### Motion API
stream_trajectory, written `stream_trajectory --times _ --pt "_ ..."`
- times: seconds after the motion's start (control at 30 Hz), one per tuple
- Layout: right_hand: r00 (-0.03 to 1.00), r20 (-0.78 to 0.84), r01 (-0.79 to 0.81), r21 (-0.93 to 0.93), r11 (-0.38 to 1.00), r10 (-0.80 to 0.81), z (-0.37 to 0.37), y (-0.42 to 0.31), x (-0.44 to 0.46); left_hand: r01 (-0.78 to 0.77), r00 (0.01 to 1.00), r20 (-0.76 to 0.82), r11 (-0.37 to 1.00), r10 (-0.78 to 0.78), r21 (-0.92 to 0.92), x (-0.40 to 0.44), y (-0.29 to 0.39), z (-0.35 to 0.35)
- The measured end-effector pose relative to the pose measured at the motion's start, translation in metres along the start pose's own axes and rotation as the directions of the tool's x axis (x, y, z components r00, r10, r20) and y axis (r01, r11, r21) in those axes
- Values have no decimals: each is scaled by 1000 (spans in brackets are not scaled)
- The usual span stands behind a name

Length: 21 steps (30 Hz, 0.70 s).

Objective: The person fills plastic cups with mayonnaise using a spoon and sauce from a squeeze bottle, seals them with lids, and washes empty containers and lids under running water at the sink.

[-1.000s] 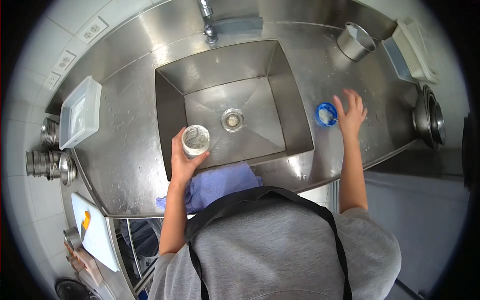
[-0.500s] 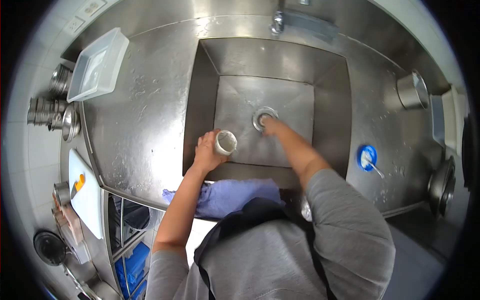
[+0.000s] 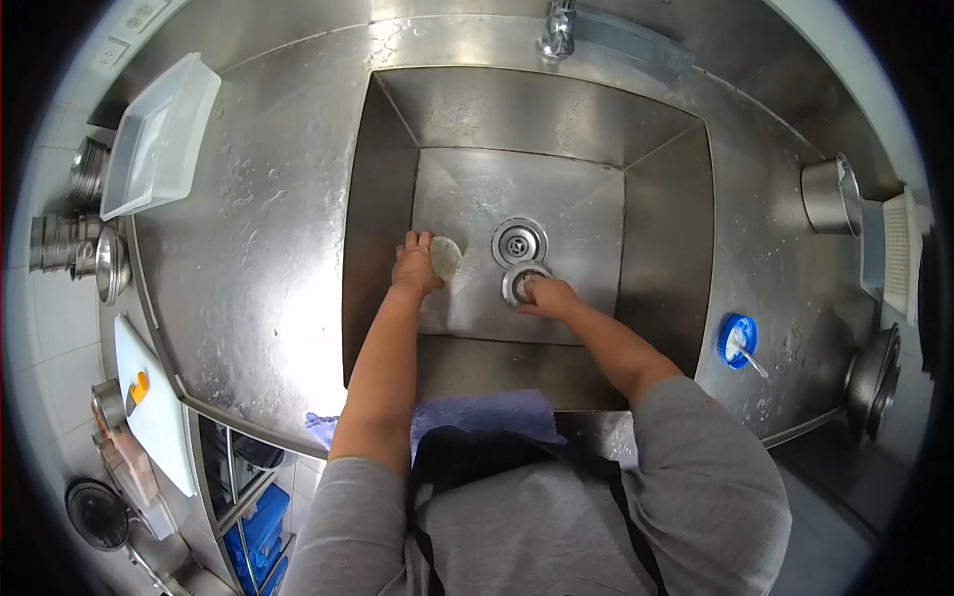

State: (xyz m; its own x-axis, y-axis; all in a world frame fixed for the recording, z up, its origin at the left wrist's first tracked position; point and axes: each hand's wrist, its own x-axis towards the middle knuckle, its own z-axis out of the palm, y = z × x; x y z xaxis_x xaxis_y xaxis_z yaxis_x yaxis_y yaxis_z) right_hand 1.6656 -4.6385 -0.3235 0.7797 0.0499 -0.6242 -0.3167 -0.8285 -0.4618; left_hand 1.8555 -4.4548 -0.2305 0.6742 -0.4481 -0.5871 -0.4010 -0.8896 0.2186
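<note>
In the steel sink (image 3: 537, 109), my left hand (image 3: 412, 264) is wrapped round a whitish, cloudy jar (image 3: 446, 258) with its open mouth up, on the left side of the basin. My right hand (image 3: 553, 297) grips a round metal sink strainer (image 3: 510, 286), fingers reaching into its middle. The strainer is off the drain (image 3: 520, 243), which lies uncovered just beyond it. A purple cloth (image 3: 487, 415) hangs over the sink's front edge, partly hidden by my left arm and apron.
A faucet (image 3: 558, 35) rises behind the basin. On the right counter are a blue lid (image 3: 737, 328) with a spoon on it and a steel pot (image 3: 830, 196). A white plastic tub (image 3: 189, 139) stands left; a cutting board (image 3: 154, 417) bears an orange-handled knife (image 3: 139, 385).
My right hand has drawn the strainer out of the drain and toward me. My left hand has carried the jar forward, deeper into the basin.
</note>
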Motion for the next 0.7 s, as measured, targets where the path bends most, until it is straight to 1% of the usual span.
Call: stream_trajectory --times 0.03,0.07,0.1,0.13,0.17,0.2,0.23,0.27,0.3,0.33,0.37,0.43,0.47,0.5,0.53,0.57,0.6,0.63,0.67,0.7 --pt "961 -269 -48 51 998 60 4 1 -6 16 1000 17 999 -15 -39 9 1 9" --pt "962 -266 -51 52 997 63 2 6 -8 33 999 39 997 -30 -75 15 1 19" --pt "914 -360 -160 100 982 186 -1 15 -8 31 999 39 997 -28 -76 21 0 31" --pt "844 -443 -259 157 953 303 0 28 -7 47 998 53 997 -44 -66 23 0 41" --pt "845 -444 -257 152 954 298 3 41 -2 67 996 65 996 -64 -59 25 -1 48" --pt "905 -324 -211 217 953 275 17 60 11 76 996 61 995 -72 -64 23 1 43" --pt "954 -193 -172 286 943 232 21 62 15 58 996 68 998 -55 -35 15 2 34" --pt "960 -178 -162 278 947 217 27 65 15 42 996 78 999 -42 -9 6 3 27" --pt "961 -51 -201 547 813 271 20 59 14 67 995 73 998 -65 -20 2 6 15" --pt "955 95 -253 755 604 282 12 50 13 34 994 110 999 -30 -37 0 7 1" --pt "960 83 -238 745 623 267 2 41 12 6 990 144 998 2 -57 -8 6 -6" --pt "990 80 -130 827 547 115 -30 26 5 16 987 158 988 9 -154 -22 6 -16" --pt "995 74 -96 846 525 63 -56 4 -6 21 987 158 986 6 -167 -33 6 -17" --pt "997 72 -66 862 503 7 -88 -26 -23 26 974 222 959 39 -282 -53 9 -38" --pt "999 36 -17 873 487 -29 -114 -57 -39 -50 984 151 955 98 -291 -60 4 -38" --pt "998 10 20 884 467 -62 -134 -85 -54 -37 984 141 895 111 -444 -73 1 -48" --pt "994 -25 73 869 489 -104 -148 -109 -67 -32 983 127 809 131 -587 -90 -4 -60" --pt "987 -64 129 854 503 -144 -159 -131 -77 -103 992 -15 711 129 -696 -107 -11 -67" --pt "977 -100 186 831 524 -187 -164 -151 -83 -198 980 -162 606 114 -770 -124 -20 -73" --pt "966 -140 239 808 539 -219 -166 -168 -90 -186 982 -176 597 74 -780 -150 -32 -83"
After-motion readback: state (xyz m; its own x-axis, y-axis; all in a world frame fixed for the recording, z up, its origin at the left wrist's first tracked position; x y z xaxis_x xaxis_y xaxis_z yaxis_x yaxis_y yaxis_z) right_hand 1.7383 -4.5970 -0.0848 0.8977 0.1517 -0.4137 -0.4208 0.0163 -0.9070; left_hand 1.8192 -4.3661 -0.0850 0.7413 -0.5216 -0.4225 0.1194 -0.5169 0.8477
